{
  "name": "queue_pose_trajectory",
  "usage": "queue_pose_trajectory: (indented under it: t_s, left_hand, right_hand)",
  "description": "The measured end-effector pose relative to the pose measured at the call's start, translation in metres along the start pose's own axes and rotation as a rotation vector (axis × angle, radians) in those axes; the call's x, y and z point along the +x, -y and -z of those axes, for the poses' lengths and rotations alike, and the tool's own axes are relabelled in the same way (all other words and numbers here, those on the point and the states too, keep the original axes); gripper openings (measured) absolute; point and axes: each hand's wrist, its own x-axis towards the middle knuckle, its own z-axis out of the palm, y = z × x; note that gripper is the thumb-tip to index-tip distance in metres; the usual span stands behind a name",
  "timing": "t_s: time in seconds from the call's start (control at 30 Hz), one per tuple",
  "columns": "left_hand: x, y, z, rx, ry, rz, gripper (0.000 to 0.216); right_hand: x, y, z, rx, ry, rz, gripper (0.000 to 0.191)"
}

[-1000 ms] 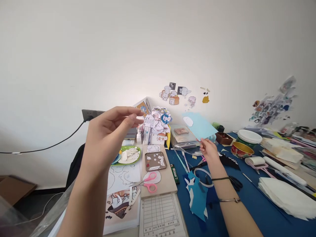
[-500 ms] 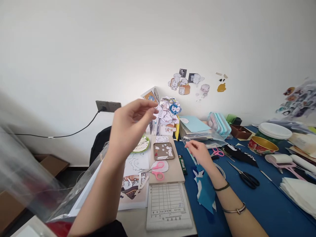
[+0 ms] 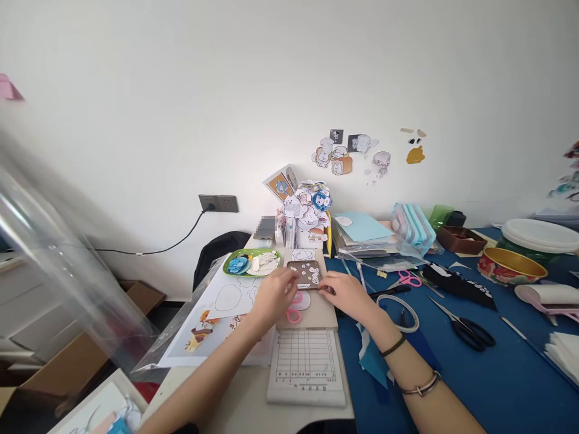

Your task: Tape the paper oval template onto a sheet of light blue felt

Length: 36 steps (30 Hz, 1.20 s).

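A small brown tray (image 3: 304, 269) with white paper cut-outs in it lies on a beige board (image 3: 289, 324). My left hand (image 3: 277, 295) reaches over the tray's left side, fingertips pinched together; whatever they hold is too small to make out. At the tray's right front corner, my right hand (image 3: 349, 295) has its thumb and fingers closed on the edge. Pink-handled scissors (image 3: 294, 316) lie partly hidden under my left hand, on a white paper piece. Left of the tray, a green plate (image 3: 230, 255) bears blue and white scraps.
A gridded notepad (image 3: 307, 367) lies in front of the board. On the blue mat (image 3: 452, 386) are black scissors (image 3: 468, 331), a white tape ring (image 3: 409, 310) and blue paper scraps (image 3: 373, 361). Clear plastic sheeting (image 3: 90, 253) hangs at left. A pen holder with paper figures (image 3: 310, 208) stands behind.
My left hand has come down from its raised place to the tray. My right hand has moved left from over the blue mat to the tray's corner. The view has shifted slightly.
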Motion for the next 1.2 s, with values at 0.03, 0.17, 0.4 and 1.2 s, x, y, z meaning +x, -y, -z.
queue_pose_trajectory:
  t_s: [0.03, 0.17, 0.4, 1.2]
  left_hand:
    - [-0.007, 0.002, -0.002, 0.014, 0.005, -0.009, 0.017]
    - [-0.017, 0.006, -0.007, 0.071, 0.04, -0.065, 0.022]
    - [-0.016, 0.009, -0.016, 0.11, 0.093, -0.079, 0.032]
    - [-0.021, 0.014, -0.014, -0.017, 0.178, -0.097, 0.05]
  right_hand:
    - [0.0, 0.003, 0.0, -0.009, 0.003, 0.022, 0.019]
    - [-0.004, 0.014, -0.001, -0.051, 0.028, 0.122, 0.014]
    - [-0.003, 0.024, -0.013, -0.182, 0.081, 0.247, 0.013]
    - [-0.007, 0.045, -0.019, 0.011, 0.007, 0.126, 0.046]
